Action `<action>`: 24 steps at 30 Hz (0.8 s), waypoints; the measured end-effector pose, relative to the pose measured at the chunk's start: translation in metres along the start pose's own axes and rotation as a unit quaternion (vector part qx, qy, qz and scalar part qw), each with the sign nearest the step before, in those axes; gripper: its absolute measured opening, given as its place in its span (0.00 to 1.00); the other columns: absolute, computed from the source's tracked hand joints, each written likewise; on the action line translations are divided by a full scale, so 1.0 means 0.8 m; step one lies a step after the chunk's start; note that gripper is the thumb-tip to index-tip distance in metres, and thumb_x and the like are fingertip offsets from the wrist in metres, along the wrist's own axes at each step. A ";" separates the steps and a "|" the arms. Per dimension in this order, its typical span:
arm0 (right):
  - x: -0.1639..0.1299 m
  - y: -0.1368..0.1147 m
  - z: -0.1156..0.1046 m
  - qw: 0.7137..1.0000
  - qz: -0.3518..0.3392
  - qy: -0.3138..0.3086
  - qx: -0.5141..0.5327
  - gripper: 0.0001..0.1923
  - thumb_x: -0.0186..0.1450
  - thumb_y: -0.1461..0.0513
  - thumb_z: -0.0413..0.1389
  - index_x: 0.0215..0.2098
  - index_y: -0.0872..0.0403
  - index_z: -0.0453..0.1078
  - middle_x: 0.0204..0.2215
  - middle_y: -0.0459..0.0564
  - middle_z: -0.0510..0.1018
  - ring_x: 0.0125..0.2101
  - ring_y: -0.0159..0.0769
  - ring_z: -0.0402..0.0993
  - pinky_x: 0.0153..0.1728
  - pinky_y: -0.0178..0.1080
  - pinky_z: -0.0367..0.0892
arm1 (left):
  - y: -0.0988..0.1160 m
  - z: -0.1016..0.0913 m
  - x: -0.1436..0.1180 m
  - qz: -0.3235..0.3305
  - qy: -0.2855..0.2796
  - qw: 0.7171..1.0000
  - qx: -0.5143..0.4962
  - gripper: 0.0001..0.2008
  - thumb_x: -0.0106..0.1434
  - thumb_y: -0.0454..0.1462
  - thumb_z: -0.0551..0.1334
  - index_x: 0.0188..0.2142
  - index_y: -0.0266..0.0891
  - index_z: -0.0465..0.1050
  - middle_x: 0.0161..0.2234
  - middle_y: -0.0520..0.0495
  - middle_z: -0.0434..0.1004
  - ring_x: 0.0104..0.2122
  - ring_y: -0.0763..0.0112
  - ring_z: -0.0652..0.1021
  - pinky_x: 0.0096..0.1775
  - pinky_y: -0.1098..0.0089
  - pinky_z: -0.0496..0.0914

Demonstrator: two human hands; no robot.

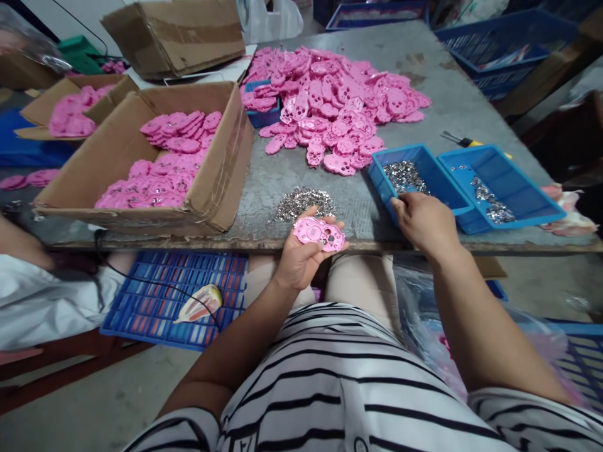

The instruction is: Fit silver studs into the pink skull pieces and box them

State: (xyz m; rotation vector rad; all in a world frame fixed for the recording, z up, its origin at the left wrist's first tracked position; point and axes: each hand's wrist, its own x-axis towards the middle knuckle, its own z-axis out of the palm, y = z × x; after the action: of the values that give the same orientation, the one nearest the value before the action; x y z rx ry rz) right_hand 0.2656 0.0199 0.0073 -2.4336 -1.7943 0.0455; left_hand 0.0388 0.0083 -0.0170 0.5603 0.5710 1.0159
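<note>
1. Largest is the grey desk [452, 94], which carries the goods; its near edge runs beneath both forearms.

2. On the left stands an open cardboard box [235, 169], partly filled with pink casings much like those in the heap.

3. A broad heap of pink casings [339, 107] spreads over the far middle of the desk, beyond both hands.

4. Two blue plastic trays sit side by side on the right: the left tray [380, 182] and, just beside it, the right tray [522, 194].

5. The right grip [426, 223] is at the near left corner of the left tray, fingers curled down around the rim. The fingertips are mostly hidden, so whether it pinches anything cannot be told.

6. The left grip [300, 260], palm up at the near edge, grasps one pink casing, thumb across its near side and fingers underneath.

7. That held casing [315, 231] lies left of the right grip and slightly nearer the front. Its long axis runs mostly crosswise, the holed end pointing rightward and dipping a little nearer. The left hand is plainly the closer one.

8. Smallest are the silver metal bits [301, 202], piled just beyond the left fingers, with more in both trays.
</note>
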 end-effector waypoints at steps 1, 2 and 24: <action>-0.005 -0.003 -0.004 1.000 0.000 -0.008 -0.007 0.21 0.69 0.56 0.43 0.40 0.58 0.75 0.36 0.65 0.79 0.38 0.54 0.74 0.32 0.43 0.62 | 0.000 0.000 0.000 0.002 0.003 1.000 0.002 0.36 0.47 0.27 0.63 0.55 0.48 0.62 0.46 0.49 0.76 0.55 0.53 0.74 0.55 0.42 0.66; -0.007 -0.005 -0.008 1.000 0.001 -0.016 -0.009 0.21 0.69 0.56 0.43 0.41 0.57 0.75 0.36 0.64 0.80 0.38 0.53 0.75 0.32 0.42 0.62 | 0.000 0.000 0.000 0.004 0.006 1.000 0.005 0.35 0.46 0.26 0.63 0.55 0.48 0.62 0.45 0.49 0.76 0.55 0.54 0.74 0.54 0.43 0.67; 0.042 0.030 -0.010 0.996 0.062 -0.060 -0.024 0.11 0.60 0.64 0.53 0.37 0.55 0.76 0.38 0.59 0.81 0.39 0.47 0.77 0.32 0.38 0.63 | 0.004 0.006 -0.002 -0.101 0.060 0.993 0.027 0.29 0.49 0.25 0.59 0.52 0.40 0.61 0.39 0.45 0.80 0.44 0.53 0.81 0.48 0.43 0.71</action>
State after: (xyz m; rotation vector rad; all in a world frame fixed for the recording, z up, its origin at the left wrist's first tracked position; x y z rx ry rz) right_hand 0.2993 0.0442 0.0142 -2.6260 -1.7043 0.1649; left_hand 0.0395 0.0073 -0.0111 0.4800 0.7483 0.8470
